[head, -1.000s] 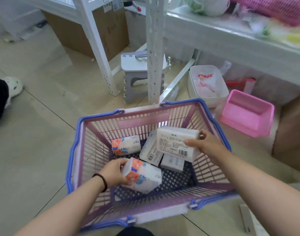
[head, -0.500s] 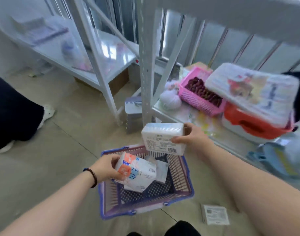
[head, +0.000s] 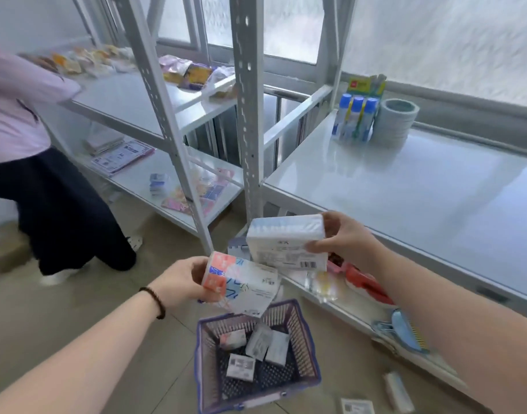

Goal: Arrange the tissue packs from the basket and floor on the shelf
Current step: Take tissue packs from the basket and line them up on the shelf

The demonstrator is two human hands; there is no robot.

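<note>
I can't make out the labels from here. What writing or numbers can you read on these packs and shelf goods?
Nothing reads clearly.
White tissue pack, right hand: barcode and print, blurred.
Orange-and-white tissue pack, left hand: blurred.
Packs in basket: too small.
Green box: red logo, unreadable.

a small shop or stockroom: white metal shelves (head: pixel 405 186) beyond the hands carry packaged goods, and a shopping basket (head: pixel 304 339) sits on the floor below them.

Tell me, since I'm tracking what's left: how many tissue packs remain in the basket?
4 visible in the basket: orange-white pack back left, two white packs back centre, one pack in front. Others may be hidden.
</note>
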